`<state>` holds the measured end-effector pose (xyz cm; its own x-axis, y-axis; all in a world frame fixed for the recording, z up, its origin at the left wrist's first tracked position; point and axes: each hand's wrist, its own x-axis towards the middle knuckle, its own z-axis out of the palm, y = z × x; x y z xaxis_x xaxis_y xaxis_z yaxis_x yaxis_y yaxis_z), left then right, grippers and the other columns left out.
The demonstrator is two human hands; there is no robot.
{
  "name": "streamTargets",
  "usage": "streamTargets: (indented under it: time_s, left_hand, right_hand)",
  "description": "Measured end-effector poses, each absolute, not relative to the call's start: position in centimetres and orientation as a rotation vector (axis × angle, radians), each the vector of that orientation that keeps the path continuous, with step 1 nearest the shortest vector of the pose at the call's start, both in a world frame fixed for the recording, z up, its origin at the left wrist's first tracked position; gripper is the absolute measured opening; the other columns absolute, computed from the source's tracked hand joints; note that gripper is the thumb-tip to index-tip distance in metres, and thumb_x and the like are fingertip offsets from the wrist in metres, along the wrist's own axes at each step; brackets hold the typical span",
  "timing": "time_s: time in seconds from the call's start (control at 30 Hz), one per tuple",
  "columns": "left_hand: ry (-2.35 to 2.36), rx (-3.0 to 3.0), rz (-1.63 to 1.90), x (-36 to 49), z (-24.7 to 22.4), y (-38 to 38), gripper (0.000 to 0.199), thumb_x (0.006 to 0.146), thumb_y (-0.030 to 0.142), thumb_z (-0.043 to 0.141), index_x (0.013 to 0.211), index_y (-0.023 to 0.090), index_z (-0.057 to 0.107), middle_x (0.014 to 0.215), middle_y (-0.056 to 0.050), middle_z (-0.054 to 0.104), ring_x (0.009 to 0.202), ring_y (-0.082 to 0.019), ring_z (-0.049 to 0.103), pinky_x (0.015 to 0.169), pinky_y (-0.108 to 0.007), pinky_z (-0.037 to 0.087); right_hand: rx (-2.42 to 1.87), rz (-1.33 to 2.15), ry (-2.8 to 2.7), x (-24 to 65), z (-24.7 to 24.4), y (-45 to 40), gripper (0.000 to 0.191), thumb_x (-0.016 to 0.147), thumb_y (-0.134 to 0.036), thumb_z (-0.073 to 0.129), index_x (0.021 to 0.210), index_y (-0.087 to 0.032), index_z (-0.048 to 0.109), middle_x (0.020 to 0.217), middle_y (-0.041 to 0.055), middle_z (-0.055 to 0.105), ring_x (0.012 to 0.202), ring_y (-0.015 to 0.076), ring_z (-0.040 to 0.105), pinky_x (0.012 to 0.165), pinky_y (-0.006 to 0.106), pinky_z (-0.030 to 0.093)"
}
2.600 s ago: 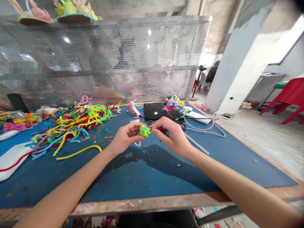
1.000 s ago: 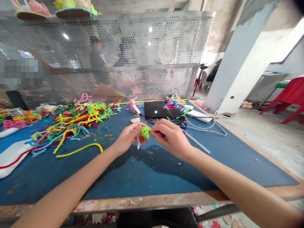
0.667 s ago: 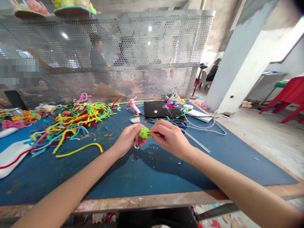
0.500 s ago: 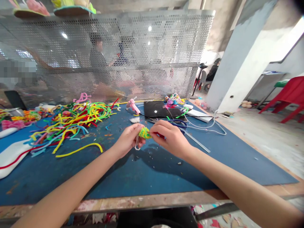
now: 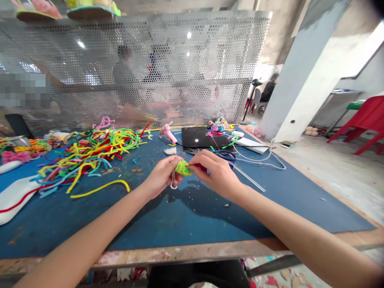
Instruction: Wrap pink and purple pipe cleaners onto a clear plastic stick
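Over the middle of the table, my left hand (image 5: 165, 175) is closed around a small fuzzy yellow-and-green piece (image 5: 183, 168). From its left side hangs a short white loop of cord (image 5: 172, 185). At the right end of the piece, my right hand (image 5: 214, 172) pinches with thumb and forefinger. Some red shows between its fingers, like a thin strand, mostly hidden by the hand. Just behind the hands lie a small white lump (image 5: 170, 151) and a pink glue gun (image 5: 168, 134).
A tangled pile of colourful pipe cleaners (image 5: 105, 148) covers the left side, with a lone yellow one (image 5: 102, 189) in front. White insoles (image 5: 18, 196), a black flat box (image 5: 201, 138), a metal ruler (image 5: 249, 179) and a white cable (image 5: 270, 162) lie around. A perforated metal screen (image 5: 180, 72) stands behind.
My right hand's fingers have shifted slightly at the piece's right end, and a tiny red tip now shows beneath them. My left hand stays in place.
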<state>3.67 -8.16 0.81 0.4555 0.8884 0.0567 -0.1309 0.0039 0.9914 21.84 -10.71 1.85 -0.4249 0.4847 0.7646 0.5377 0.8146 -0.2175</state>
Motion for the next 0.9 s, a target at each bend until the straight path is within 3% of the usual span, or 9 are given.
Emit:
streamTargets:
  time_s: [0.17,0.57,0.9]
  left_hand:
    - [0.753,1.336,0.941,3.62,0.76,-8.07,0.035,0.078,0.050,0.061,0.083,0.016,0.052,0.049,0.004,0.053,0.039,-0.006,0.046,0.037,-0.015,0.036]
    - [0.777,1.372,0.952,3.56,1.03,-8.12,0.033,0.078,0.048,0.061,0.080,0.016,0.051,0.046,0.004,0.052,0.038,-0.008,0.046,0.037,-0.016,0.037]
    - [0.803,1.416,0.918,3.66,0.99,-8.11,0.036,0.077,0.050,0.060,0.080,0.016,0.051,0.043,0.005,0.051,0.036,-0.007,0.045,0.037,-0.015,0.035]
  right_hand:
    - [-0.742,-0.077,-2.108,22.05,1.88,-10.69,0.013,0.092,-0.021,0.044,0.091,-0.017,0.056,0.084,0.0062,0.061,0.078,0.0149,0.056,0.072,0.026,0.044]
    - [-0.670,-0.365,-2.235,21.62,2.11,-10.59,0.013,0.088,-0.013,0.042,0.078,-0.018,0.048,0.070,0.0031,0.056,0.066,0.0145,0.048,0.071,0.028,0.042]
    - [-0.689,-0.350,-2.227,21.74,2.09,-10.61,0.015,0.091,-0.017,0.040,0.080,-0.019,0.050,0.072,0.0040,0.057,0.068,0.0149,0.049,0.072,0.027,0.041]
